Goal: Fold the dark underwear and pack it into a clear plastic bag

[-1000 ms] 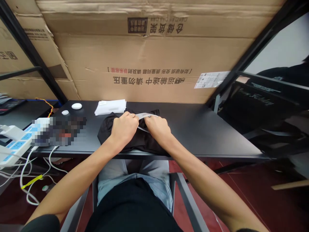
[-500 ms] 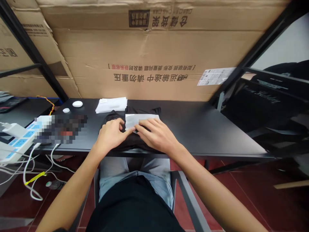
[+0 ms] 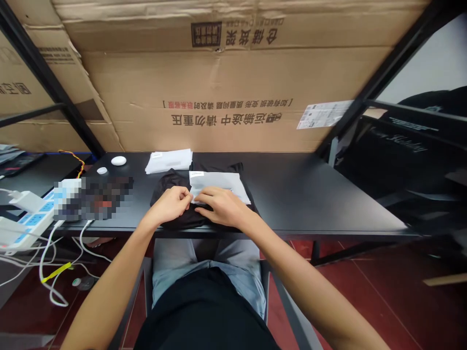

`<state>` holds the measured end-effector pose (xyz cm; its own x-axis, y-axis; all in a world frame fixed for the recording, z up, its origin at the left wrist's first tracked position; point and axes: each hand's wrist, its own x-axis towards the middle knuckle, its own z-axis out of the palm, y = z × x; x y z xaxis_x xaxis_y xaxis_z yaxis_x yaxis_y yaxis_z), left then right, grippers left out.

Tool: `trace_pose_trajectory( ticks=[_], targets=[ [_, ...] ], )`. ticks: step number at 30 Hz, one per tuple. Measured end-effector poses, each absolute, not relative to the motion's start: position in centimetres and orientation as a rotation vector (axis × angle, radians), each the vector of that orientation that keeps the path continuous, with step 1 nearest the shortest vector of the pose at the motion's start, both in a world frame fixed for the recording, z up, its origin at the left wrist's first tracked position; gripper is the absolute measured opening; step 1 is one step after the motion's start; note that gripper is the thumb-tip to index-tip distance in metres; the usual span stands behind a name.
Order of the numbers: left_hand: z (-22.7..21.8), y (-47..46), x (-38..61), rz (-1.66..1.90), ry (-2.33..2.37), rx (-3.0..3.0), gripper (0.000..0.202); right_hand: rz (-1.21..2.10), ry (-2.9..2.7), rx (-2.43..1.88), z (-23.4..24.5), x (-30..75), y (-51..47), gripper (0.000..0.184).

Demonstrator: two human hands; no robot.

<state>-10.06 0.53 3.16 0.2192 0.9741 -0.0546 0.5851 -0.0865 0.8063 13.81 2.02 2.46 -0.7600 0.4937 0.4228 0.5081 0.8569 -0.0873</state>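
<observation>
A white translucent plastic mailer bag (image 3: pixel 217 183) lies flat on a folded black cloth garment (image 3: pixel 174 182), with a small white label at its upper left corner. The garment sits near the front edge of the black worktop (image 3: pixel 310 206), and its dark fabric shows past the bag on the left and below it.

The left hand (image 3: pixel 169 205) is curled, its fingers bunched at the lower left corner of the bag. It sits partly over the garment, but the picture does not settle whether it has pinched the plastic. The right hand (image 3: pixel 222 206) is loosely open, fingers slightly bent and pointing left, lying across the lower edge of the bag and just beside the left hand. It grips nothing that can be seen.

Beyond the bag, a folded stack of white flat packets (image 3: pixel 169 161) lies near the back of the worktop. To its left are a white oval object (image 3: pixel 118 160) and a smaller white round object (image 3: pixel 102 170). A pixelated, unreadable patch (image 3: pixel 95 198) covers the area by the left hand, beside a white power strip with blue sockets (image 3: pixel 31 218). Behind everything stands a large brown cardboard sheet (image 3: pixel 219 97) with printed characters.
</observation>
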Motion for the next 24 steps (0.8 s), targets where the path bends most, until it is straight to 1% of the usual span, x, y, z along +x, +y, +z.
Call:
trace_pose_trajectory(
  ticks=[2, 5, 9, 13, 19, 24],
  targets=[
    [3.2, 0.5, -10.0, 0.677, 1.424, 1.743, 0.022, -0.13, -2.593, -0.779, 2.4, 12.7, 2.0, 0.014],
    [3.0, 0.4, -10.0, 0.717, 1.387, 1.699, 0.021, -0.3, -2.608, -0.776, 2.2, 11.6, 1.9, 0.024],
    [2.9, 0.5, -9.8, 0.76, 1.352, 1.674, 0.021, -0.551, -2.638, -0.663, 2.1, 11.7, 1.9, 0.035],
    [3.2, 0.7, -9.8, 0.808, 1.435, 1.661, 0.02, -0.733, -2.622, -0.62, 2.5, 13.3, 2.3, 0.037],
    [3.5, 0.9, -10.0, 0.887, 1.445, 1.62, 0.019, -0.844, -2.577, -0.562, 3.9, 16.8, 2.5, 0.034],
    [4.1, 0.9, -9.6, 0.92, 1.413, 1.581, 0.026, -0.815, -2.493, -0.565, 4.7, 18.0, 2.6, 0.033]
  ],
)
